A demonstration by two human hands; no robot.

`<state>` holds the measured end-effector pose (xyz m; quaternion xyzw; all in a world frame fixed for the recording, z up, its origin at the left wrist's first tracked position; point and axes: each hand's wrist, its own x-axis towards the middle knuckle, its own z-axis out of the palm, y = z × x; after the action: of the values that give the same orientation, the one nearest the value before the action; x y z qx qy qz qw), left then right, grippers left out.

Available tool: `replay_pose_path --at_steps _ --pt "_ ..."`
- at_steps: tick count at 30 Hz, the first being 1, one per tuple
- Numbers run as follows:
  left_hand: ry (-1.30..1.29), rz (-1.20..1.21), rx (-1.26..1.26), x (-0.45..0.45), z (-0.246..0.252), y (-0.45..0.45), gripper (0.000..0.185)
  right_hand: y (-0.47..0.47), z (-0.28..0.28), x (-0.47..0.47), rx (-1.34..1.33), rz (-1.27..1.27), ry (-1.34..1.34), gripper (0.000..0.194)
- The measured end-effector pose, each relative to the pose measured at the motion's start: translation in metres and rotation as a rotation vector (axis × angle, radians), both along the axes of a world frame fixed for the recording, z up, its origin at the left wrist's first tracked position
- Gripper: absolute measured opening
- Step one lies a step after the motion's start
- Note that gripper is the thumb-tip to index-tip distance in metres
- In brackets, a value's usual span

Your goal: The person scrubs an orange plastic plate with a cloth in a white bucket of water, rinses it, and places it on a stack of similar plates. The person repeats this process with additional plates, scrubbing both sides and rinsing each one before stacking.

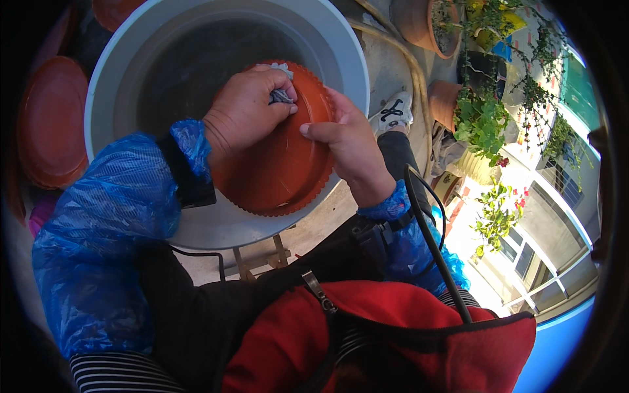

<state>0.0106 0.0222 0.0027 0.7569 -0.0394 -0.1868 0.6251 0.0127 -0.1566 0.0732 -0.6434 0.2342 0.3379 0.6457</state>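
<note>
A round terracotta-coloured plant saucer (275,167) with a scalloped rim is held tilted over the near right part of a large grey basin (105,73), which holds dark, murky water (196,64). My right hand (351,142) grips the saucer's right edge, thumb on its face and fingers behind the rim. Bunched in my left hand (250,105) is a grey cloth (280,96), pressed against the upper part of the saucer. Most of the cloth is hidden by the fingers. Blue plastic sleeve covers are on both forearms.
More reddish-brown saucers (54,123) stand left of the basin. A tan hose (417,83) runs along the ground at right, past my shoe (395,115). Beyond it are terracotta pots (444,103) and leafy plants (484,125). Wooden legs (280,250) show below the basin.
</note>
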Motion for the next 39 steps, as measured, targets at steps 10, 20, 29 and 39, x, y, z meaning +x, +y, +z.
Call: replay_pose_path --at_steps 10,20,29,39 --pt "0.114 0.082 -0.066 -0.001 -0.001 0.0 0.013 -0.001 0.0 0.001 0.02 -0.028 0.017 0.069" --pt "-0.018 0.278 0.245 0.009 -0.051 0.031 0.027 -0.005 0.008 0.004 -0.041 -0.035 0.009 0.072" --pt "0.317 0.135 0.461 0.013 -0.114 0.051 0.036 0.001 0.013 0.007 -0.132 -0.008 -0.075 0.071" --pt "0.022 -0.142 -0.158 -0.033 0.045 -0.028 0.031 -0.002 -0.001 0.007 0.01 -0.366 0.109 0.036"
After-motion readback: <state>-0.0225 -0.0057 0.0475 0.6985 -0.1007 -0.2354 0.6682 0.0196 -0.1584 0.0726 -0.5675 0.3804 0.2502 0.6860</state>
